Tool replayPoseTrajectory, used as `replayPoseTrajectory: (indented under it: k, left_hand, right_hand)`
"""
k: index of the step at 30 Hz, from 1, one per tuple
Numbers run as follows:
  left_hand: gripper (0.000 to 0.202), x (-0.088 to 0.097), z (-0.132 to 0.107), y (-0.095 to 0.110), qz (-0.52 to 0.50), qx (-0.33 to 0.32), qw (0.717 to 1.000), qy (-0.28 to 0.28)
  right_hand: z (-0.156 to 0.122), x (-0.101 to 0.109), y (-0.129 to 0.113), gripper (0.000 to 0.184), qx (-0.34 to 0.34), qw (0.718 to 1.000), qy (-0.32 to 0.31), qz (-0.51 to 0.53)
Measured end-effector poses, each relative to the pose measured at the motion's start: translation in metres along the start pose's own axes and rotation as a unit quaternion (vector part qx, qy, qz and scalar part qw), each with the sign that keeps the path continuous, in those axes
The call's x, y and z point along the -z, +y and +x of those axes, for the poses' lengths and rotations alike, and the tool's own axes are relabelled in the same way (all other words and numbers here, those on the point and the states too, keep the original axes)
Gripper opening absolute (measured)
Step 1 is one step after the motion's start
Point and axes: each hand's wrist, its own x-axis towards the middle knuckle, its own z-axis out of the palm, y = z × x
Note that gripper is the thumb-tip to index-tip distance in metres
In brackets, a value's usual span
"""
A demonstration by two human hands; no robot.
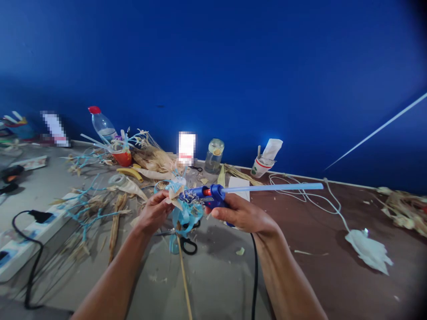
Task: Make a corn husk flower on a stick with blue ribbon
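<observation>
A blue hot glue gun (216, 195) is gripped in my right hand (240, 211), with a long translucent glue stick (273, 188) sticking out of its back toward the right. Its nozzle end points left and is covered in stringy residue. Between the closed fingers of my left hand (156, 208) is a pale dried husk piece (175, 197), close against the nozzle. Light blue ribbon (187, 218) hangs in loops just below the gun. Black-handled scissors (188, 246) lie on the table beneath, partly hidden. A thin straw-coloured stalk (184, 275) runs from there toward me.
A white power strip (43, 235) with black plugs lies at left. Blue-wrapped twigs (85, 213), a red cup (122, 156), a bottle (102, 124) and dried husks crowd the left. A glass jar (214, 155), paper cup (262, 166) and white cable (303, 191) stand or lie toward the back right.
</observation>
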Motion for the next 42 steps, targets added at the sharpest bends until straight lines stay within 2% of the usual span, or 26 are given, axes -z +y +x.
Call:
replayPoseTrajectory:
  k: [13, 19, 26, 35, 42]
  left_hand:
    - [0.022, -0.0034, -0.0011, 0.0029, -0.014, -0.002, 1.0, 0.004]
    - [0.022, -0.0046, -0.002, 0.0041, 0.002, -0.009, 1.0, -0.005]
    - [0.023, -0.0055, -0.0018, 0.0038, 0.001, -0.006, 1.0, 0.002]
    - [0.02, -0.0015, -0.0006, 0.0015, 0.009, -0.024, 1.0, -0.016]
    - [0.02, -0.0069, -0.0025, 0.0039, 0.006, -0.016, 1.0, -0.01]
  right_hand:
    - [0.0003, -0.0029, -0.0021, 0.036, -0.002, 1.0, 0.002, -0.013]
    - [-0.0001, -0.0033, -0.0041, 0.036, 0.009, 0.998, 0.035, -0.051]
    - [-0.0013, -0.0031, -0.0084, 0.033, 0.022, 0.997, 0.023, -0.077]
    - [-0.002, -0.0058, -0.0078, 0.034, 0.024, 0.994, 0.012, -0.103]
    - [-0.0022, -0.0066, -0.0079, 0.034, 0.018, 0.995, 0.046, -0.085]
